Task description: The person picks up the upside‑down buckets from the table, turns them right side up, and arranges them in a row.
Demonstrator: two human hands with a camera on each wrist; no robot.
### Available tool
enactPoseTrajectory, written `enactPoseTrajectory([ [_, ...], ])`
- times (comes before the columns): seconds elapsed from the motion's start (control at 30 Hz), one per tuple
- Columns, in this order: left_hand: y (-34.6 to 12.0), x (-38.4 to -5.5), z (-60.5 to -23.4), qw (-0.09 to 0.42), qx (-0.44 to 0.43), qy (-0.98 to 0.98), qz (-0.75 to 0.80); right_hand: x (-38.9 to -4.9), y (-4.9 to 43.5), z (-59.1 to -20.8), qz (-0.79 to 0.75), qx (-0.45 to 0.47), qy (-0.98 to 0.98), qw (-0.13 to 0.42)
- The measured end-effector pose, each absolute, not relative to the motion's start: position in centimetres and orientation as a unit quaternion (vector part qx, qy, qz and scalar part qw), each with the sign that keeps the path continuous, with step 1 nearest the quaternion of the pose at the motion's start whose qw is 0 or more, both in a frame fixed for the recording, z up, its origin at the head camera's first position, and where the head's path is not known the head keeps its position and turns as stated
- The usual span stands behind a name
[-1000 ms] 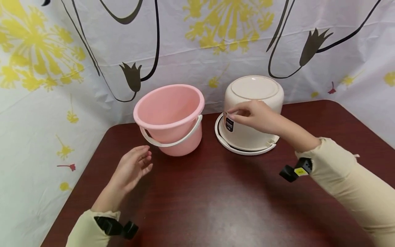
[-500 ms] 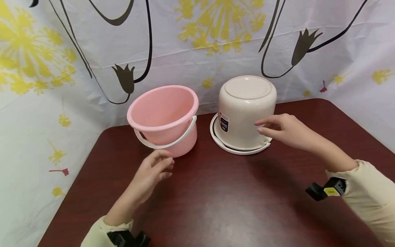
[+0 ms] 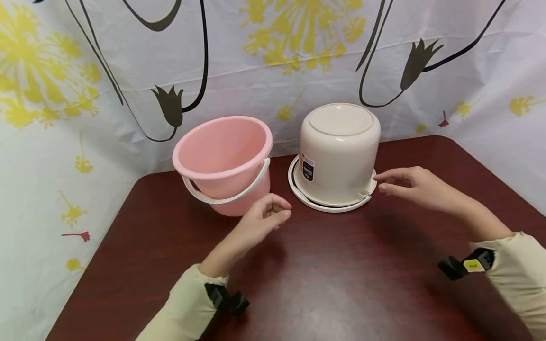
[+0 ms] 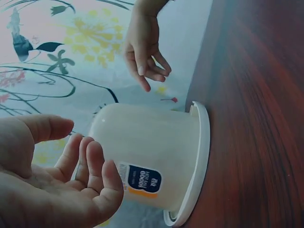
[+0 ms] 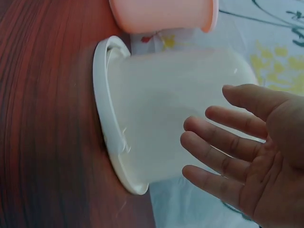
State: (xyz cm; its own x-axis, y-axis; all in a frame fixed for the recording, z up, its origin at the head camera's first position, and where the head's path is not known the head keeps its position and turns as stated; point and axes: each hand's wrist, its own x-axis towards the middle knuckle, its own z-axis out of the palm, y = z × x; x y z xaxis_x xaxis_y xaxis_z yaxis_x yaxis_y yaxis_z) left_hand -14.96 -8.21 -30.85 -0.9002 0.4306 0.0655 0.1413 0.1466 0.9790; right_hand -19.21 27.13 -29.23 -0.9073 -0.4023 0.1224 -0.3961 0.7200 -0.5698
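Upside down on the table stands a cream bucket (image 3: 341, 156), its white handle (image 3: 317, 205) lying round the rim at the bottom and a dark label on its side. To its left a pink bucket (image 3: 223, 161) stands upright with its mouth up and its white handle hanging down in front. My left hand (image 3: 258, 220), fingers loosely bent and holding nothing, hovers in front of the pink bucket, overlapping its lower right side in the head view. Just right of the cream bucket is my right hand (image 3: 415, 189), fingers relaxed, nothing in them.
Both buckets stand on a dark red-brown table (image 3: 324, 274) with rounded far corners. A white flowered cloth (image 3: 247, 61) hangs behind the table and along its sides. Each wrist wears a small black camera (image 3: 467, 263).
My right hand has drawn back from in front of the cream bucket to its right side. My left hand has moved right, across the front of the pink bucket. Both buckets stay put.
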Motion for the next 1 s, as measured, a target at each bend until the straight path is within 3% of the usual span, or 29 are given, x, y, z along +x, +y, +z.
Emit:
enactPoseTrajectory([
  [0.17,-7.4,-16.8,-31.7,0.122,0.196,0.762,0.605,-19.9,28.1,-30.0,-0.288,-0.219,0.932,0.021],
  [0.47,-6.0,-19.9,-32.8,0.081,0.197,0.814,0.541,-22.3,28.8,-30.9,-0.273,-0.236,0.932,0.026],
  [0.77,-3.3,-22.4,-33.0,0.085,0.219,0.857,0.458,-24.1,29.1,-31.3,-0.265,-0.251,0.929,0.055],
  [1.0,-1.7,-23.5,-33.4,0.051,0.250,0.883,0.393,-25.8,29.4,-31.6,-0.252,-0.268,0.926,0.081],
])
